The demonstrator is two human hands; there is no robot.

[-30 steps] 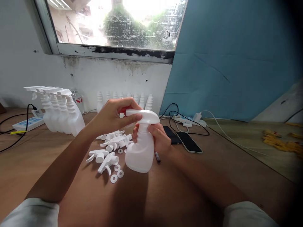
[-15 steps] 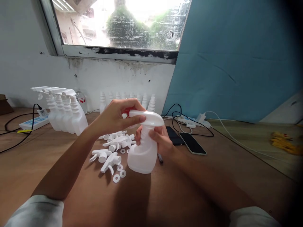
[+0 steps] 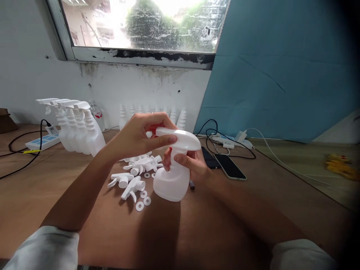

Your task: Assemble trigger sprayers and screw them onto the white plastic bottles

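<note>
In the middle of the view a white, translucent spray bottle [image 3: 171, 184] stands slightly tilted. A white trigger spray head [image 3: 185, 139] sits on its neck. My left hand [image 3: 147, 133] is closed on the spray head, thumb along its near side and fingers behind it. My right hand [image 3: 194, 163] wraps round the bottle's neck, thumb in front. Just left of the bottle lie several loose trigger spray heads [image 3: 133, 187] and flat white ring washers [image 3: 140, 206]. How the head meets the neck is partly covered by my fingers.
Several bottles with spray heads [image 3: 81, 131] stand in a row at the left. Bottles without heads [image 3: 182, 118] line the wall. A phone [image 3: 230, 166], a marker [image 3: 191, 184], power strips [image 3: 43, 141] and black cables [image 3: 216, 131] lie on the brown table [image 3: 112, 240].
The view has shifted slightly, so the scene sits a little higher. The spray head has turned and tipped slightly on the bottle; both hands keep their hold.
</note>
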